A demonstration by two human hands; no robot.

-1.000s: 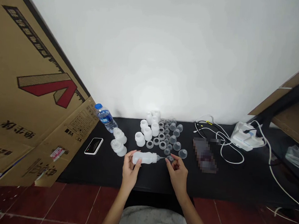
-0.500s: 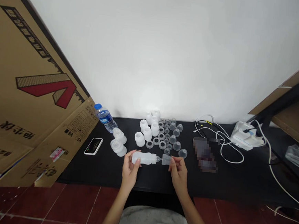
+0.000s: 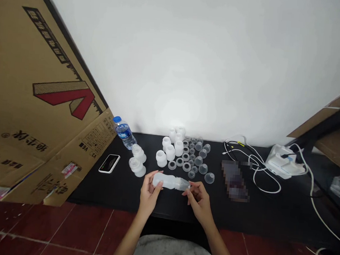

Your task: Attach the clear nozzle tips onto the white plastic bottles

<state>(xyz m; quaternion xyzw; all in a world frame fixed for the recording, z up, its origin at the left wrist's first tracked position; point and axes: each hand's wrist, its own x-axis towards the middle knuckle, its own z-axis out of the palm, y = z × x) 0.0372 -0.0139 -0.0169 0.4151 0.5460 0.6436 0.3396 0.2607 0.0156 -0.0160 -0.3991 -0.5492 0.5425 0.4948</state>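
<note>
Bottle [image 3: 170,181] w/ caps [image 3: 203,169] & rings [image 3: 172,165] just behind.

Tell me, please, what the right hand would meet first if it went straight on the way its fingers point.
The right hand would meet the capped end of the white bottle at once: its fingers seem to pinch it. The left hand holds the other end.

bottle [image 3: 168,181] translucent white | table [image 3: 269,206] black | carton [image 3: 27,104] brown, red V
</note>
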